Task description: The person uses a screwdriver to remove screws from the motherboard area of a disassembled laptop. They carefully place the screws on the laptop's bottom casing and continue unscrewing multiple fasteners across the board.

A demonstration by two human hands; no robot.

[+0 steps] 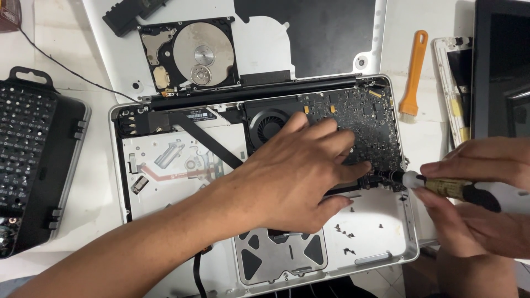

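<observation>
Head camera looked down on an opened white laptop (pixel 411 232) that lay bottom-up on the pale worktop (pixel 105 243). Its cover was off, so the dark circuit board (pixel 364 118) and the round fan (pixel 268 124) were free to reach.

The left hand (pixel 301 176) lay flat over the middle of the laptop, palm down, with its fingers (pixel 326 129) spread and released, grasping nothing. It pressed on the board and the case, it seemed, to keep the machine from sliding while the other hand worked.

The right hand (pixel 475 193) came from the right edge with its fingers clenched around a screwdriver (pixel 458 190) that had a yellowish and black grip. The tool was held nearly level, and its tip touched the lower right corner of the board, just beside the left thumb. I could not see the screw itself.

Several small screws (pixel 346 234) lay loose on the bare inner floor of the case, near the trackpad (pixel 279 256), probably kept there so that they would not be lost.

A bare hard drive (pixel 190 55) rested on the removed white cover (pixel 259 49) behind the laptop. A black case of screwdriver bits (pixel 33 160) stood open at the left, within easy reach, and an orange prying tool (pixel 414 72) lay at the right, well apart from both hands.
</observation>
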